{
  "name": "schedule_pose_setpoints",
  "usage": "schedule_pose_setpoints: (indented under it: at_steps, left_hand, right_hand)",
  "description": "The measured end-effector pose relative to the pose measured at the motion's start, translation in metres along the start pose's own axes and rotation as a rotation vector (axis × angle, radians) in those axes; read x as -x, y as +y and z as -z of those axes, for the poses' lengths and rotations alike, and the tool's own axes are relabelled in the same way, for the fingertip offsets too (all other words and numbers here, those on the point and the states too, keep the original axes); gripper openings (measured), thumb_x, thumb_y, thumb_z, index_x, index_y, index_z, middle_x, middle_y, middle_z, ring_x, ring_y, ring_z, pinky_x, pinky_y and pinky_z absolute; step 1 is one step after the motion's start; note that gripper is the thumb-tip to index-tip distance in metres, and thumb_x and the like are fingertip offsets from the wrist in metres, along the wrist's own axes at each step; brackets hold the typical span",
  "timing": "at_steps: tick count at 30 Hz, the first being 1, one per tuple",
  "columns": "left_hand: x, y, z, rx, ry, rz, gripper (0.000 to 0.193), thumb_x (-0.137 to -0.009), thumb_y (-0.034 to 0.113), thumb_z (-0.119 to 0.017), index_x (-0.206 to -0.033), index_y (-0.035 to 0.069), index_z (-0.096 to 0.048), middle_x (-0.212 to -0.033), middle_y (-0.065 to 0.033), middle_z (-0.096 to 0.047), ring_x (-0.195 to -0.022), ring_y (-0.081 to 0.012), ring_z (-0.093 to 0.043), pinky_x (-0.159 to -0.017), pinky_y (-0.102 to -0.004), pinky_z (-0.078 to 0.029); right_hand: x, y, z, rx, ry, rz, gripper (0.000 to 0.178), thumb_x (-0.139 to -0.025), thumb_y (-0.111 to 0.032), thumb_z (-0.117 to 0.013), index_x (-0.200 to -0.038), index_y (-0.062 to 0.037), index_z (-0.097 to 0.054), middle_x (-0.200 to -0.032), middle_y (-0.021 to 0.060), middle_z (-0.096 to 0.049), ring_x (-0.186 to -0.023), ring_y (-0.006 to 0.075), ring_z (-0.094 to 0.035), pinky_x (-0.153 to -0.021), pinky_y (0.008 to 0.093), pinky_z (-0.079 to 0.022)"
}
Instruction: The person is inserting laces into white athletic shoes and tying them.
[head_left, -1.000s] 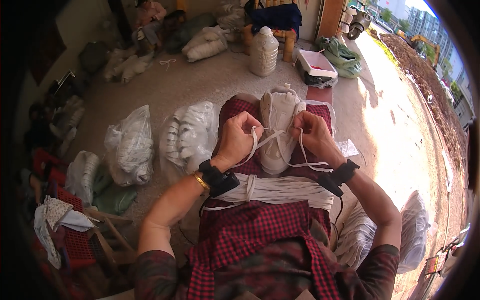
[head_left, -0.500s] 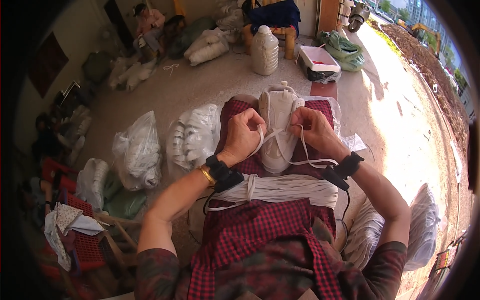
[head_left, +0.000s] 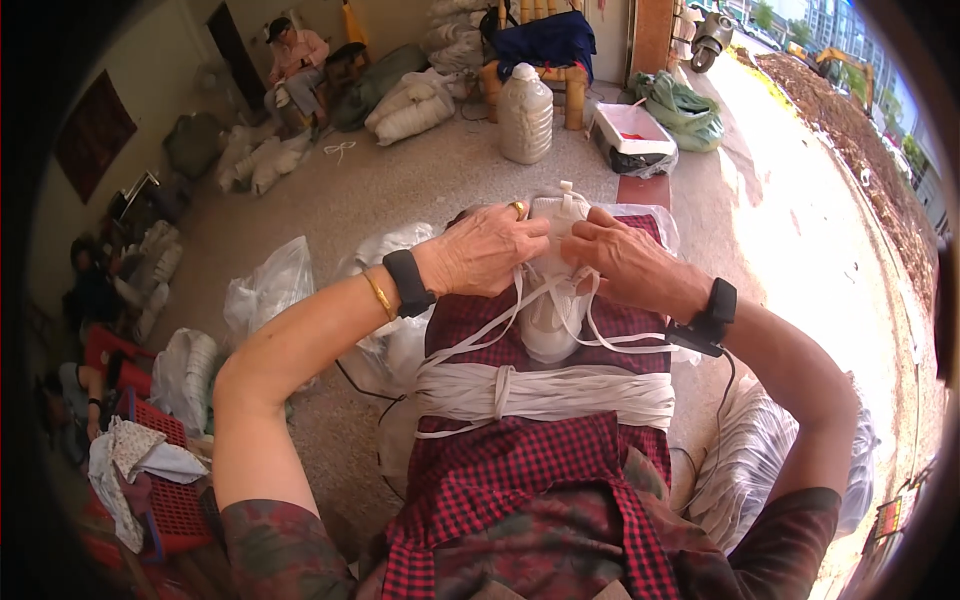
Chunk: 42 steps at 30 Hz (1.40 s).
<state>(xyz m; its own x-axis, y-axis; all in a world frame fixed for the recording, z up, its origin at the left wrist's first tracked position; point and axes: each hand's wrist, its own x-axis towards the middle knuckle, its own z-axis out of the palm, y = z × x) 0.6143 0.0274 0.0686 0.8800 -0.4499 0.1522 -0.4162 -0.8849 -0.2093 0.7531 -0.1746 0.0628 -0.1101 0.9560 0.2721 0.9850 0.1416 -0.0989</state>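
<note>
A white lace-up shoe (head_left: 548,335) lies on my lap, toe toward me, with a white shoelace (head_left: 552,288) crossed over its front. My left hand (head_left: 485,250) is closed at the shoe's left upper edge, back of the hand up, a ring on one finger. Opposite it, my right hand (head_left: 632,262) has its bent fingers closed on the right upper edge. The fingertips are partly hidden, so any lace pinched in them does not show. Loose lace lengths hang from below both hands and loop down each side. Across my thighs lies a tied bundle of white laces (head_left: 560,392).
Clear plastic bags of white shoes lie left (head_left: 270,290) and right (head_left: 745,460). A red plastic basket (head_left: 178,500) with cloths stands lower left. Ahead are a large plastic bottle (head_left: 526,115), a white tray (head_left: 635,130) and a green sack (head_left: 685,110). Other people sit at the left.
Both hands have moved from beside the laces to farther up the shoe and turned backs up. My elbows have spread outward. The laces now hang in longer loops on both sides.
</note>
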Motion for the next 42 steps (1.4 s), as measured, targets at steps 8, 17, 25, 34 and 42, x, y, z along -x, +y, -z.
schedule_pose_setpoints:
  at_steps: [8,17,25,34,42]
  left_hand:
    - [0.002,0.003,-0.014,-0.019,0.098,-0.039,0.015,-0.075,0.012,-0.073,-0.081,0.007,-0.060,-0.093,-0.0063,-0.052,-0.095,-0.0270,-0.055,-0.081,-0.0382,-0.046]
    - [0.003,0.016,-0.001,0.098,0.041,0.118,0.014,-0.073,0.002,-0.064,-0.086,0.004,-0.067,-0.098,-0.0130,-0.053,-0.097,-0.0337,-0.055,-0.083,-0.0436,-0.047]
    - [-0.018,0.018,0.000,0.254,-0.219,0.470,0.025,-0.076,0.016,-0.057,-0.090,0.003,-0.074,-0.108,-0.0204,-0.059,-0.102,-0.0382,-0.061,-0.089,-0.0482,-0.048]
    - [-0.014,0.019,-0.011,0.486,-0.030,0.623,0.021,-0.067,0.015,-0.063,-0.072,-0.004,-0.070,-0.072,-0.0266,-0.065,-0.075,-0.0403,-0.068,-0.068,-0.0474,-0.054]
    - [-0.012,0.012,-0.016,0.518,-0.012,0.591,0.017,-0.071,0.013,-0.066,-0.075,-0.002,-0.070,-0.081,-0.0188,-0.066,-0.077,-0.0291,-0.066,-0.070,-0.0385,-0.053]
  right_hand:
    - [-0.003,0.028,0.007,-0.182,-0.077,0.002,0.023,-0.073,-0.016,-0.080,-0.092,-0.0081,-0.073,-0.100,0.0049,-0.066,-0.107,0.0294,-0.051,-0.093,0.0428,-0.043]
    - [0.001,0.014,-0.008,-0.097,-0.115,-0.155,0.017,-0.071,-0.019,-0.081,-0.086,-0.0109,-0.077,-0.097,0.0043,-0.065,-0.110,0.0277,-0.048,-0.090,0.0485,-0.039]
    - [0.012,0.004,-0.023,0.100,0.120,-0.019,0.013,-0.066,-0.014,-0.078,-0.079,-0.0141,-0.076,-0.089,-0.0006,-0.062,-0.103,0.0220,-0.050,-0.086,0.0422,-0.035]
    - [-0.005,0.030,-0.004,0.108,0.034,0.138,0.012,-0.070,-0.022,-0.077,-0.081,-0.0149,-0.075,-0.091,-0.0025,-0.058,-0.101,0.0198,-0.050,-0.086,0.0402,-0.036]
    - [-0.013,0.023,0.006,-0.109,-0.356,-0.188,0.015,-0.082,-0.015,-0.064,-0.092,-0.0110,-0.074,-0.098,0.0031,-0.057,-0.107,0.0263,-0.047,-0.085,0.0459,-0.043]
